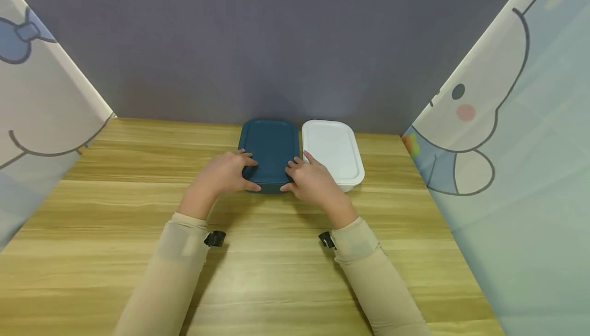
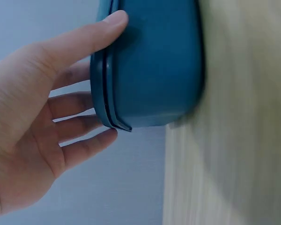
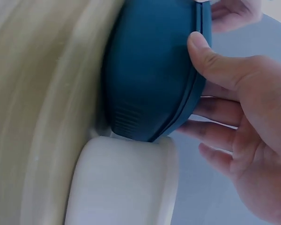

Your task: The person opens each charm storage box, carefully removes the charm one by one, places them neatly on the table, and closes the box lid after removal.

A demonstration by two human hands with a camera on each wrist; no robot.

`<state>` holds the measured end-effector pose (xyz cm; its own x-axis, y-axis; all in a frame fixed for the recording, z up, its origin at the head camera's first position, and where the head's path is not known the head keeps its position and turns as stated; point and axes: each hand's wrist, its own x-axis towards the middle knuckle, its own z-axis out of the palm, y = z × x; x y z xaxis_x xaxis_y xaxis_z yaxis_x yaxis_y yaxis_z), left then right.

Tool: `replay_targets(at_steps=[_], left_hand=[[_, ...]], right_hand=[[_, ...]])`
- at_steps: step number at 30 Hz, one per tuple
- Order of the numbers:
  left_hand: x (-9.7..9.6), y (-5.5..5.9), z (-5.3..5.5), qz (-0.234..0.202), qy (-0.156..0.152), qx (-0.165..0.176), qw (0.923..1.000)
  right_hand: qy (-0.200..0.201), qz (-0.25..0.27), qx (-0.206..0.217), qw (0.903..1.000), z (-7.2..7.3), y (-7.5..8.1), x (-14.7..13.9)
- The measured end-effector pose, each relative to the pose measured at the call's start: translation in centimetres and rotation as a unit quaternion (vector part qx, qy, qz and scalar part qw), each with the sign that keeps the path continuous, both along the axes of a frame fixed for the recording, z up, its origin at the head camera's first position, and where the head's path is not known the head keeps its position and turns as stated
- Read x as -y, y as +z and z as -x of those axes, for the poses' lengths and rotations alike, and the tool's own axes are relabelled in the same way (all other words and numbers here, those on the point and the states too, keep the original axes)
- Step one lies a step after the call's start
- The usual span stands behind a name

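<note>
A dark blue lidded food container (image 1: 271,151) sits on the wooden table with its lid on. My left hand (image 1: 227,173) grips its near left corner; in the left wrist view the thumb presses the front side just below the lid rim and the fingers reach over the lid. At the near right corner my right hand (image 1: 314,180) holds it the same way, thumb (image 3: 201,47) on the front wall and fingers on the lid side. A white lidded food container (image 1: 333,151) stands close along its right side, partly behind my right hand.
Behind both containers rises a grey wall panel (image 1: 258,44). Cartoon-print panels (image 1: 521,172) flank the wooden table (image 1: 276,274) on the left and right. A small black clip (image 1: 215,238) is on the left sleeve's cuff, another (image 1: 327,239) on the right.
</note>
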<state>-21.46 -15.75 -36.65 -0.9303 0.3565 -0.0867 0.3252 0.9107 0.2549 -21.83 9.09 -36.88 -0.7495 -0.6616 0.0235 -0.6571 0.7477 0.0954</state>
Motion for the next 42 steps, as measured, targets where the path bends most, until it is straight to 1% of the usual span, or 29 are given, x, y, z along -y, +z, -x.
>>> replay_targets(at_steps=[3, 5, 6, 8, 10, 13, 14, 16, 19, 21, 23, 25, 26, 29, 32, 35, 37, 39, 42], left_hand=[[0.0, -0.2, -0.1, -0.004, 0.004, 0.000, 1.0000], [0.1, -0.3, -0.2, -0.014, 0.007, -0.003, 0.9999], [0.1, -0.4, -0.3, -0.019, 0.008, -0.006, 0.9998], [0.2, -0.6, -0.4, -0.027, 0.007, -0.011, 0.9995], [0.2, -0.8, -0.5, -0.041, 0.007, -0.015, 0.9990], [0.4, -0.8, -0.6, -0.067, 0.010, -0.014, 0.9976], [0.4, -0.7, -0.6, -0.077, 0.012, -0.013, 0.9969], [0.6, -0.7, -0.7, -0.091, 0.016, -0.009, 0.9957], [0.7, -0.7, -0.6, -0.099, 0.018, -0.008, 0.9948], [0.8, -0.7, -0.5, -0.102, 0.018, -0.009, 0.9946], [0.9, -0.7, -0.5, -0.107, 0.018, -0.010, 0.9940], [0.9, -0.8, -0.5, -0.117, 0.018, -0.013, 0.9929], [1.0, -0.8, -0.6, -0.124, 0.018, -0.017, 0.9920], [1.1, -0.9, -0.8, -0.141, 0.024, -0.033, 0.9892], [1.2, -1.0, -1.0, -0.142, 0.045, -0.039, 0.9881], [1.1, -0.8, -1.0, -0.139, 0.082, -0.018, 0.9867], [0.9, -0.6, -0.9, -0.146, 0.099, 0.001, 0.9842], [0.8, -0.4, -0.9, -0.162, 0.111, 0.018, 0.9803], [0.8, -0.2, -0.8, -0.180, 0.120, 0.037, 0.9757]], right_hand=[[0.008, -0.015, -0.024, 0.9996, 0.2, -0.1, 0.0], [0.005, -0.012, -0.035, 0.9993, 0.3, -0.1, -0.1], [0.001, -0.006, -0.034, 0.9994, 0.3, 0.0, -0.2], [-0.007, 0.013, -0.020, 0.9997, 0.2, 0.0, -0.4], [-0.017, 0.038, 0.005, 0.9991, 0.2, -0.1, -0.6], [-0.047, 0.083, 0.048, 0.9942, 0.0, -0.2, -0.8], [-0.062, 0.101, 0.066, 0.9908, 0.0, -0.2, -0.9], [-0.094, 0.142, 0.111, 0.9792, 0.0, -0.2, -1.0], [-0.135, 0.202, 0.178, 0.9535, 0.2, -0.1, -0.9], [-0.154, 0.241, 0.212, 0.9347, 0.3, 0.0, -0.8], [-0.169, 0.265, 0.223, 0.9227, 0.3, 0.0, -0.5], [-0.188, 0.280, 0.225, 0.9140, 0.3, 0.0, -0.2], [-0.195, 0.285, 0.223, 0.9115, 0.2, -0.1, -0.1], [-0.213, 0.290, 0.218, 0.9069, 0.2, -0.2, 0.2], [-0.211, 0.298, 0.211, 0.9067, 0.2, -0.4, 0.2], [-0.208, 0.305, 0.202, 0.9072, 0.2, -0.6, 0.1], [-0.205, 0.308, 0.199, 0.9075, 0.2, -0.6, 0.1], [-0.204, 0.310, 0.197, 0.9073, 0.2, -0.6, 0.1], [-0.203, 0.309, 0.195, 0.9085, 0.3, -0.6, 0.2]])
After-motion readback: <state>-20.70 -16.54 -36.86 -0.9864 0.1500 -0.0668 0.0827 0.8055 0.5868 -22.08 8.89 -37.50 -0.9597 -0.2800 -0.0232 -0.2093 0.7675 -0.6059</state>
